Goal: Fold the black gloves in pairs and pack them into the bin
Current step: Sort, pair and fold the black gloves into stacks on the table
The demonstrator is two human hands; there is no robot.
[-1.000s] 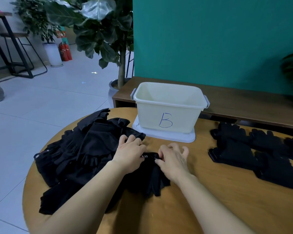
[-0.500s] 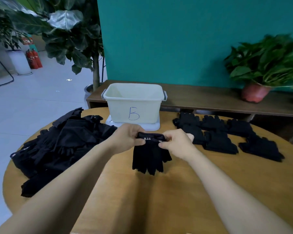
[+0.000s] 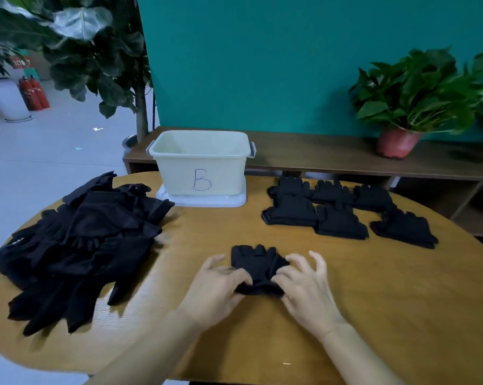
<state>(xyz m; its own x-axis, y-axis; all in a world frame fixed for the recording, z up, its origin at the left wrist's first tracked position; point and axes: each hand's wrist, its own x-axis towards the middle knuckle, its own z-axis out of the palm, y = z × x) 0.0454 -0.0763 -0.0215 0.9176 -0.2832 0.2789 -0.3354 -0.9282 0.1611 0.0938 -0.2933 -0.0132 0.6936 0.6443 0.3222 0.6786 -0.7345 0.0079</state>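
Round wooden table (image 3: 373, 315) fills the view before you, and its near edge is cut off by the frame. Closest to you, your left hand (image 3: 215, 287) and your right hand (image 3: 304, 290) pinch the near end of a black glove pair (image 3: 258, 266). It lies flat on the wood with its finger tips pointing away, and your outer fingers are lifted and spread. On your left a big heap of loose gloves (image 3: 81, 240) lies near, apart from your hand; you cannot count them. A small white print shows at the heap's left edge, too small to read. Farther, on your right, the folded pairs (image 3: 340, 215) lie in two rows, some touching. Between heap and rows stands the cream bin (image 3: 201, 162) on a white lid (image 3: 207, 200), with a blue letter B (image 3: 202, 179) handwritten on its front; its bottom is hidden by the front wall. Behind come a low bench (image 3: 318, 154), a blurred potted plant (image 3: 418, 93), a teal wall (image 3: 262, 65), a leafy tree (image 3: 95, 51) and red fire extinguishers (image 3: 34, 93).
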